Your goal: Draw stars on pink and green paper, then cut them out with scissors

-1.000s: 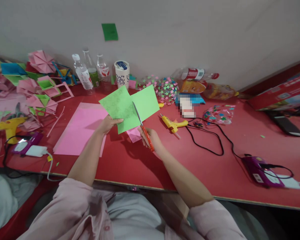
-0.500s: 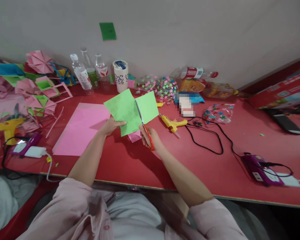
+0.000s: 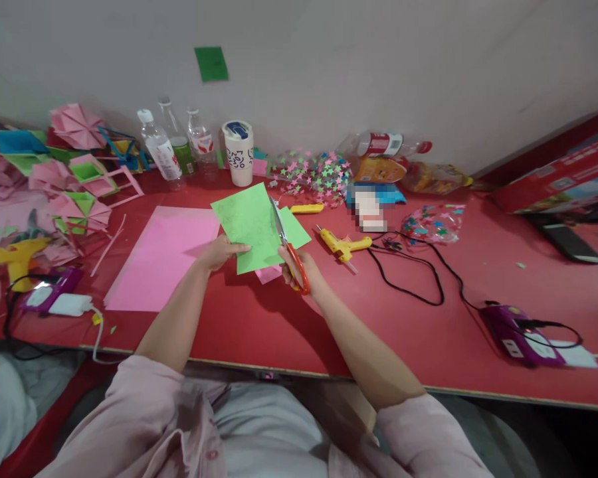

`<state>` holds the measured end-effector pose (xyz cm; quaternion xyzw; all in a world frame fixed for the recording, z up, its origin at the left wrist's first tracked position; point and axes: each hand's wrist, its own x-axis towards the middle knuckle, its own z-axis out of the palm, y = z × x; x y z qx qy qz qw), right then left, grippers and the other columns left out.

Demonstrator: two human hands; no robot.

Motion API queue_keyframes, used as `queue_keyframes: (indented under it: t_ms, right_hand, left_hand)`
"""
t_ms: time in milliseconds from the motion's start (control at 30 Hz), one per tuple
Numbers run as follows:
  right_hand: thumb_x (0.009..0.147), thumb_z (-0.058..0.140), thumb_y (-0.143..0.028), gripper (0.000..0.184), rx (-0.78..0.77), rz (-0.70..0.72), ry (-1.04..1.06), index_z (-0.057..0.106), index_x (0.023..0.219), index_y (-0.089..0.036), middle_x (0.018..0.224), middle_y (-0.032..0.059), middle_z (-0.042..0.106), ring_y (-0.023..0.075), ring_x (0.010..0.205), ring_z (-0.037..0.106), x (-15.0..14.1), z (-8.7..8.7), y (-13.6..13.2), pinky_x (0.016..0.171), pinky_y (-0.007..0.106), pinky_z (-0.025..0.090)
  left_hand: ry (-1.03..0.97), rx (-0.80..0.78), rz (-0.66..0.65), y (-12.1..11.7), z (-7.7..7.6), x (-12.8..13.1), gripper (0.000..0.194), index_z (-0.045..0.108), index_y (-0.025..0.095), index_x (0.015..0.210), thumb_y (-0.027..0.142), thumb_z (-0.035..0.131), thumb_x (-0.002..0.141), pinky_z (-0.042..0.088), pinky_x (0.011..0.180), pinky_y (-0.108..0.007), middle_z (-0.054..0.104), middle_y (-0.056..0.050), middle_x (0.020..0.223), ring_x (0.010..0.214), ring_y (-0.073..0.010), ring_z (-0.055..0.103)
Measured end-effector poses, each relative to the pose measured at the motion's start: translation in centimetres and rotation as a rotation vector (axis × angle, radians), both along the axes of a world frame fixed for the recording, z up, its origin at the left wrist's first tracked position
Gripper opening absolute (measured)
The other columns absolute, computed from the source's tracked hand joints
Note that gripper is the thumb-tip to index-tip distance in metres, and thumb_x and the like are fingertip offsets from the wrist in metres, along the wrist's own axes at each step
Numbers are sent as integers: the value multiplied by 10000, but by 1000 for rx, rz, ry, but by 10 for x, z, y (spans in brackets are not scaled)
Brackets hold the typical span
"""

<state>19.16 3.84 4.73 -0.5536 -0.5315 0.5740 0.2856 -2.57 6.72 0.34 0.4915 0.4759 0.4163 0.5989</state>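
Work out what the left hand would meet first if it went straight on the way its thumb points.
Probably the right hand with the scissors, across the green sheet that the left hand holds; depth is hard to judge.

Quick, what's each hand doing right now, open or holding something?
Left hand: closed, pinching the green paper by its edge.
Right hand: closed, holding the scissors by the orange handles.

Matt green paper (image 3: 249, 232), metal scissor blades (image 3: 280, 227), smooth red tabletop (image 3: 359, 312)
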Motion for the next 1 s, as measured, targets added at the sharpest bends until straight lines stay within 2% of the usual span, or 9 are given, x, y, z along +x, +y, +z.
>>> queue_keyframes:
  t_ms: [133,267,333,400,500,633,700,800,1000]
  right_hand:
    - [636,761,-333,328,101,-82,144,452,637,-222,412,-85,457,72,361,436,4,-6,6,389,198,347]
    - [675,676,-355,274,221,-274,260,424,689,-247,429,-101,389,79,364,382,13,-8,16,393,230,349]
    - [705,640,-379,297,278,-353,291,369,686,-258,443,-102,350,80,373,362,22,-6,23,391,234,330]
    - [723,627,-377,301,334,-424,330,351,696,-259,470,-104,335,77,383,360,31,-4,30,427,248,383]
    - [688,663,-351,314,376,-507,409,365,713,-255,517,-105,368,62,376,365,40,-4,37,419,249,388]
    - [656,681,-344,322,346,-465,438,380,717,-248,507,-115,376,52,345,381,37,-9,38,389,234,363]
    - [637,697,-350,337,326,-445,441,388,724,-247,498,-118,388,53,337,384,34,-12,37,373,228,347]
    - [624,710,-366,357,302,-428,435,392,738,-248,491,-118,405,54,330,373,31,-17,37,352,225,322]
    - [621,713,-389,374,276,-419,426,392,755,-253,495,-115,414,63,338,377,31,-21,39,352,231,311]
  left_hand:
    - [21,16,-34,-2,3,6,563,721,146,944,506,846,529,523,922,-486,766,-114,897,942,-320,702]
    - [88,63,-5,1,3,10,529,671,173,859,682,623,723,557,703,-396,724,-88,751,689,-236,690]
    - [152,99,21,5,3,11,501,627,181,789,672,525,797,540,639,-354,697,-75,708,628,-207,666]
    - [240,156,55,10,2,14,400,602,188,759,582,554,813,542,697,-346,694,-64,753,698,-202,670]
    - [400,264,105,21,0,27,197,633,200,849,368,680,756,492,948,-414,698,-70,999,1002,-249,644]
    - [586,329,120,40,-1,51,402,657,161,1028,212,815,662,323,1134,-508,622,-157,1250,1331,-373,452]
    - [646,322,133,49,0,60,434,637,137,1134,284,793,756,383,1095,-532,599,-163,1285,1312,-368,475]
    - [661,306,151,57,1,67,377,579,166,1257,366,613,940,540,934,-468,598,-108,1282,1117,-245,615]
    - [377,282,161,57,2,67,352,585,183,1251,370,594,952,556,910,-439,603,-103,1277,1083,-223,626]
